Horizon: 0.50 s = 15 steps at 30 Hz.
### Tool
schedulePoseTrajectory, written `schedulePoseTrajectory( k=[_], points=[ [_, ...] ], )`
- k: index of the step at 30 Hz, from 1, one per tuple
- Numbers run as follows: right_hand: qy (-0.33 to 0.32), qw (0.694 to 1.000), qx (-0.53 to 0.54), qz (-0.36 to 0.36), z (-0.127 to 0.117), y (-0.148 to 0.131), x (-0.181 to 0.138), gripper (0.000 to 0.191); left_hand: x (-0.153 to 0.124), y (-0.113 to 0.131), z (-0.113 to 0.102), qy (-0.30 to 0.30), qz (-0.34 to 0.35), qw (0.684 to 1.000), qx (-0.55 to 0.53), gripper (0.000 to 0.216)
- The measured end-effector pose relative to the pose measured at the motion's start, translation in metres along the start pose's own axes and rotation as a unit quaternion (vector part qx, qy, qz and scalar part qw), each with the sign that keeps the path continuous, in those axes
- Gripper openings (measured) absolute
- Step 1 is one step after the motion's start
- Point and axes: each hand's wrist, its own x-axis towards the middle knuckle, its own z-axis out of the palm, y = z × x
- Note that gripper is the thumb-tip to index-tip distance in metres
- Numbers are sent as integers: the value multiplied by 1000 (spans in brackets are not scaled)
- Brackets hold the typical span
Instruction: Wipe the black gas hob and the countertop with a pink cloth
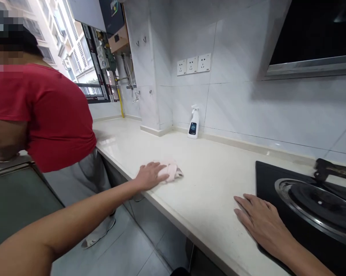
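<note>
Now | left hand (150, 176) lies palm-down over cloth (172, 171) on counter (213, 168), left of stove (266, 178); palm hidden, cannot tell if it grips | right hand (261, 219), fingers spread, holds nothing | stove cut off at right

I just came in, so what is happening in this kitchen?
The left hand lies on a pale pink cloth on the countertop. The open, empty right hand is at the left edge of the black cooktop. A white spray bottle stands near the wall. Another person, in a red shirt, has their back turned.
</note>
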Motion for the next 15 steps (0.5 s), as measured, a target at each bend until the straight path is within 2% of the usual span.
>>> schedulePoseTrajectory(
  k=[2,4,8,11,15],
  points=[
    [12,1000,-4,-3,-2,-2,-2,50,36,-16,-2,-22,-102,995,1,66],
    [22,1000,-7,-2,-6,-6,-2,48,75,-26,-2,-35,-168,985,-3,71],
    [39,999,-13,6,-13,-15,4,43,156,-21,5,-54,-205,977,-18,81],
    [59,998,-17,3,-17,-19,10,39,215,9,13,-69,-204,976,-33,83],
    [63,998,-23,0,-19,-20,14,36,288,78,29,-75,-170,981,-50,84]
  ],
)
